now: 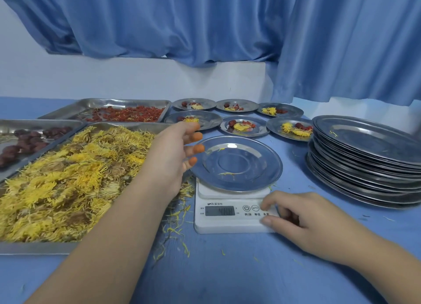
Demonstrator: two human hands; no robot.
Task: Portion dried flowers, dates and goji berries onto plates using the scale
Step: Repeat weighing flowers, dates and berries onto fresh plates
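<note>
**Operator:** On the scale (pixel 230 210), just right of the flower tray (pixel 36 246), I have a bare plate (pixel 237 161) sitting on the platform, with only a few stray petals in it. My right hand (pixel 303 221) rests at the scale's right end, fingers curled and narrow, one fingertip (pixel 264 207) at the button row. I read that as zeroing out the plate; I can't make out the display digits.

**Observer:** And your left?

**Operator:** My left hand (pixel 173 153) hangs between the tray and the plate's left rim, fingers spread loosely and holding nothing, the fingertips stained orange. Whether they touch the rim, I cannot tell.

**Observer:** So where are we overall?

**Operator:** Six filled plates (pixel 245 126) sit behind the scale in two rows, each with a bit of flower, date and berry. To the right, a tall stack of empty plates (pixel 364 158) waits, so I judge we're early on.

**Observer:** Next move?

**Operator:** Likely a pinch from the dried flowers (pixel 68 178) once the reading settles. They're light and shed, so I'd lift gently and drop them mid-plate. The dates (pixel 25 142) sit in the far-left tray, the goji berries (pixel 129 113) in the back tray, both in reach of my left.
</note>
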